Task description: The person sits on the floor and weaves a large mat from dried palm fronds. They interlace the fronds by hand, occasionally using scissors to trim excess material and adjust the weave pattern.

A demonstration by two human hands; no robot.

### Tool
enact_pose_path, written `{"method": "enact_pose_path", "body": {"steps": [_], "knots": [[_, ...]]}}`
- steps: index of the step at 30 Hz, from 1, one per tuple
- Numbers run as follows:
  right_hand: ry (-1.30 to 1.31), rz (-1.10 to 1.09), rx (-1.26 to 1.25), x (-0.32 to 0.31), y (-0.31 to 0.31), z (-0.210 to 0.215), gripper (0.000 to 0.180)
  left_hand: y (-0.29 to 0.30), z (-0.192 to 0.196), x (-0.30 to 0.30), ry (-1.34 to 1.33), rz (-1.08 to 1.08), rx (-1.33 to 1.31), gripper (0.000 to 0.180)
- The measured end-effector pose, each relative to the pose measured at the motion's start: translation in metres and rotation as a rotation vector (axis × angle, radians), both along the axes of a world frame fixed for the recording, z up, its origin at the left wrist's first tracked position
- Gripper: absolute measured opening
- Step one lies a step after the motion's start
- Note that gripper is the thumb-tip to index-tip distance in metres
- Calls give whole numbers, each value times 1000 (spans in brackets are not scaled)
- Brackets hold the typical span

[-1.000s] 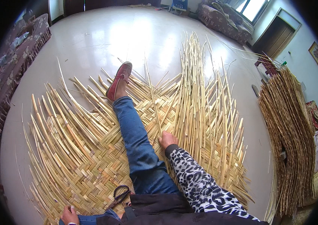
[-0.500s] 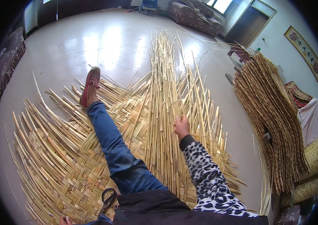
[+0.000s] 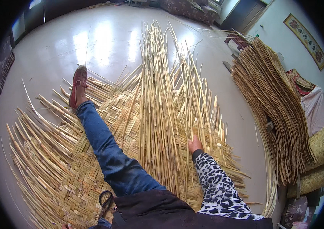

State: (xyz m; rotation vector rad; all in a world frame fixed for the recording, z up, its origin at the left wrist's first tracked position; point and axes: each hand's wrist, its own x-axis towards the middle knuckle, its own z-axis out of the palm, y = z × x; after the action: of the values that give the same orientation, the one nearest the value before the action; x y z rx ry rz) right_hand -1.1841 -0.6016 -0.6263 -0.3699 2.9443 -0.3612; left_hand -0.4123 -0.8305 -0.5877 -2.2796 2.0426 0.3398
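Beneath my outstretched leg lies a partly woven mat (image 3: pixel 89 183) of split reeds, its loose ends fanning out at the left and right. A long bundle of loose reeds (image 3: pixel 156 114) rests lengthwise over it. My right hand (image 3: pixel 195 144), in a leopard-print sleeve, is at the bundle's right side, its fingers closed around a thin reed that runs up and away. Only a sliver of my left hand (image 3: pixel 67 226) shows at the bottom edge, its fingers mostly cut off. Scissors (image 3: pixel 105 199) with dark looped handles lie beside my hip on the mat.
At the right stands a tall stack of brown woven sheets (image 3: pixel 272 110), with rolled pale mats (image 3: pixel 318 164) and a white cloth (image 3: pixel 316 108) behind it. My leg (image 3: pixel 108 141) crosses the mat. A patterned sofa (image 3: pixel 188 10) sits at the back on the smooth floor (image 3: pixel 93 42).
My right hand has moved right and slightly nearer, away from the middle of the bundle, with a reed in it. The view has shifted a little. My left hand shows less.
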Motion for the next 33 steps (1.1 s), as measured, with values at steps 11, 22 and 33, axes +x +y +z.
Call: {"method": "enact_pose_path", "body": {"steps": [11, 22, 33], "knots": [[294, -93, 154, -38, 28, 23, 38, 2, -1, -1, -30, -75, -22, 19], [206, -133, 73, -31, 7, 22, 38, 4, 1, -3, -109, -66, -14, 22], [75, 354, 109, 35, -154, 33, 37, 8, 11, -10, -58, -8, -28, 21]]}}
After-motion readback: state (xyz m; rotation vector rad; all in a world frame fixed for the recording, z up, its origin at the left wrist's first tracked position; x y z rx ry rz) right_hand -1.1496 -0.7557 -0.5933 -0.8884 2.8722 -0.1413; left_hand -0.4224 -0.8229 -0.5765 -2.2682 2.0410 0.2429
